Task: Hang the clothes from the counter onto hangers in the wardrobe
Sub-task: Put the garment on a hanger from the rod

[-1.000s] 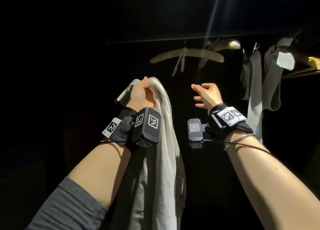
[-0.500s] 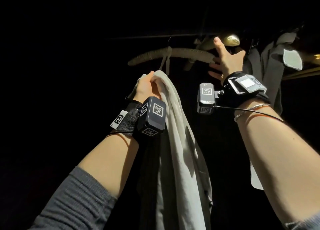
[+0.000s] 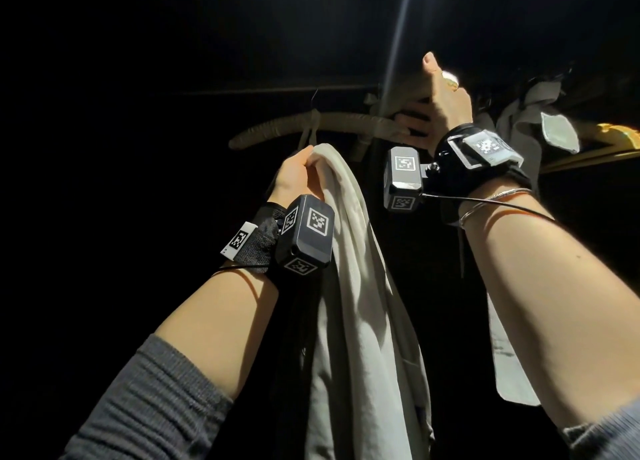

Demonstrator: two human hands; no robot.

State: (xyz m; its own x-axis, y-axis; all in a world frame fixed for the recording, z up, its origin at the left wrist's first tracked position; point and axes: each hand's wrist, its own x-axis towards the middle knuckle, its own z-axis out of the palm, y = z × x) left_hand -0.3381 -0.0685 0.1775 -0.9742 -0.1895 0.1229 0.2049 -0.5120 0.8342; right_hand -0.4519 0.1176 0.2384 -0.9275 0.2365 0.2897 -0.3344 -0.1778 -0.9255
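Both hands grip: left hand [image 3: 298, 175] bunches vertically hanging cloth [image 3: 356, 286], right hand [image 3: 437, 107] seemingly clasps level hanger [image 3: 311, 127].

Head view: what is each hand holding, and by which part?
Left hand grips the white garment at its bunched top edge. Right hand grasps a padded hanger at its right end.

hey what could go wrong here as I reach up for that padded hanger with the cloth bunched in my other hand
1. The left hand grips the white garment only at its top; the long hanging part could slip or snag.
2. The right hand touches just the padded hanger at its end, so it may tilt or swing off the rod.
3. The wardrobe is very dark, so the hook is hard to see.
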